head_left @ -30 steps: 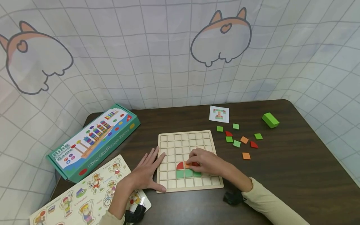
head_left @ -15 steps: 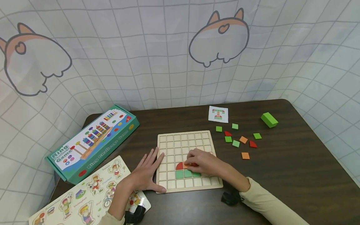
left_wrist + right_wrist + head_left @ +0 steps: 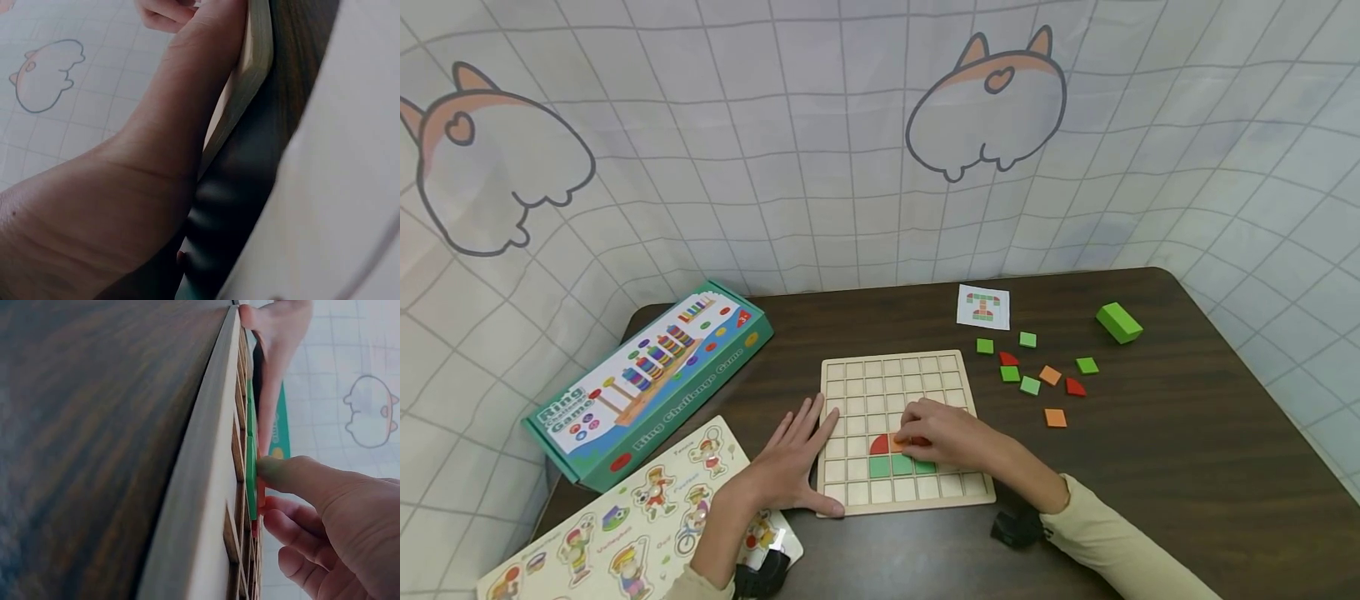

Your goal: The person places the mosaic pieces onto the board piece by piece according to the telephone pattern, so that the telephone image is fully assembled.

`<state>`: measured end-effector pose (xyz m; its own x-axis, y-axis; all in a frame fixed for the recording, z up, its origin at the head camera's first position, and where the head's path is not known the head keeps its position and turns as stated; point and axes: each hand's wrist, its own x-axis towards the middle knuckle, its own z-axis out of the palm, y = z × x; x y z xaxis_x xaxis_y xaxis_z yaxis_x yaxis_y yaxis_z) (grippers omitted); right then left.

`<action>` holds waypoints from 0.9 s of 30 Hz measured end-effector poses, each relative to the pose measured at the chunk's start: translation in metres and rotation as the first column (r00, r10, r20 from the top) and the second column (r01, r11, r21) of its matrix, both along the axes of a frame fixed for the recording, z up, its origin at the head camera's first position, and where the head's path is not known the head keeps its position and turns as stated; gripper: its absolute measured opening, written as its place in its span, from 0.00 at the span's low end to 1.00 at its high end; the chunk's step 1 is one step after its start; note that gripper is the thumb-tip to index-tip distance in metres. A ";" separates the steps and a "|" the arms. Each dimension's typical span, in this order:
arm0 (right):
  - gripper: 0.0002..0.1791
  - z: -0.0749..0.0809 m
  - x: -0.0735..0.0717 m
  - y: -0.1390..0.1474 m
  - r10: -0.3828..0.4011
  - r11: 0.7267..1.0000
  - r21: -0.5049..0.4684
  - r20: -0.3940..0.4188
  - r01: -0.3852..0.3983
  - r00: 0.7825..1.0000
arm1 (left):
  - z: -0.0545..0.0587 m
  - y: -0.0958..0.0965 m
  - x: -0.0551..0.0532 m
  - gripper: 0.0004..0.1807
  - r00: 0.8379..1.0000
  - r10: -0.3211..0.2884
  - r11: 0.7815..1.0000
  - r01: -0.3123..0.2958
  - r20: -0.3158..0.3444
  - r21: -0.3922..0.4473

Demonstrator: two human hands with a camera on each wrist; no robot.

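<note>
The wooden grid board (image 3: 857, 387) lies on the table between both hands. My left hand (image 3: 778, 467) is spread at its left side, fingertips on the left edge and thumb at the near-left corner. My right hand (image 3: 951, 433) is over the lower middle of the grid, thumb and fingers pinching an orange square tile (image 3: 895, 444). Left of that tile sits a red quarter-round tile (image 3: 878, 445). A row of green tiles (image 3: 901, 465) fills cells just below. In the right wrist view, the thumb (image 3: 290, 474) is against the orange tile, above a green tile (image 3: 251, 478).
Several loose green, orange (image 3: 1056, 418) and red tiles (image 3: 1076, 387) lie right of the board. Behind them are a pattern card (image 3: 982, 307) and a green block (image 3: 1119, 322). At left are a ring game box (image 3: 651, 383) and a picture puzzle board (image 3: 587, 533), partly under the left forearm.
Both hands keep nearly the same place. The right fingers stay on the orange tile, shifting only slightly at its cell. The head view has moved a little.
</note>
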<state>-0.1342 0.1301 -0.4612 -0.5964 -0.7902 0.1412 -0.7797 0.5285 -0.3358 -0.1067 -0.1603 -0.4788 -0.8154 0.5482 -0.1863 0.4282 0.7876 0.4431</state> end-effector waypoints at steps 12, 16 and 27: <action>0.10 0.000 -0.001 0.001 0.016 1.000 0.001 -0.008 -0.016 1.000 | 0.001 0.000 0.000 0.71 1.000 0.008 1.000 -0.008 0.000 -0.016; 0.14 0.007 -0.001 0.011 -0.020 1.000 -0.003 0.043 0.020 0.999 | 0.000 0.000 0.000 0.71 1.000 0.010 1.000 -0.010 0.000 -0.017; 0.31 0.002 -0.028 0.156 -0.380 0.921 -0.056 0.078 0.384 0.922 | 0.000 -0.001 0.000 0.71 1.000 -0.006 1.000 0.006 0.002 -0.003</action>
<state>-0.1620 0.2859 -0.4588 -0.8606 -0.4900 0.1384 -0.4986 0.7558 -0.4246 -0.1069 -0.1617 -0.4785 -0.8115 0.5525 -0.1902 0.4320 0.7865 0.4414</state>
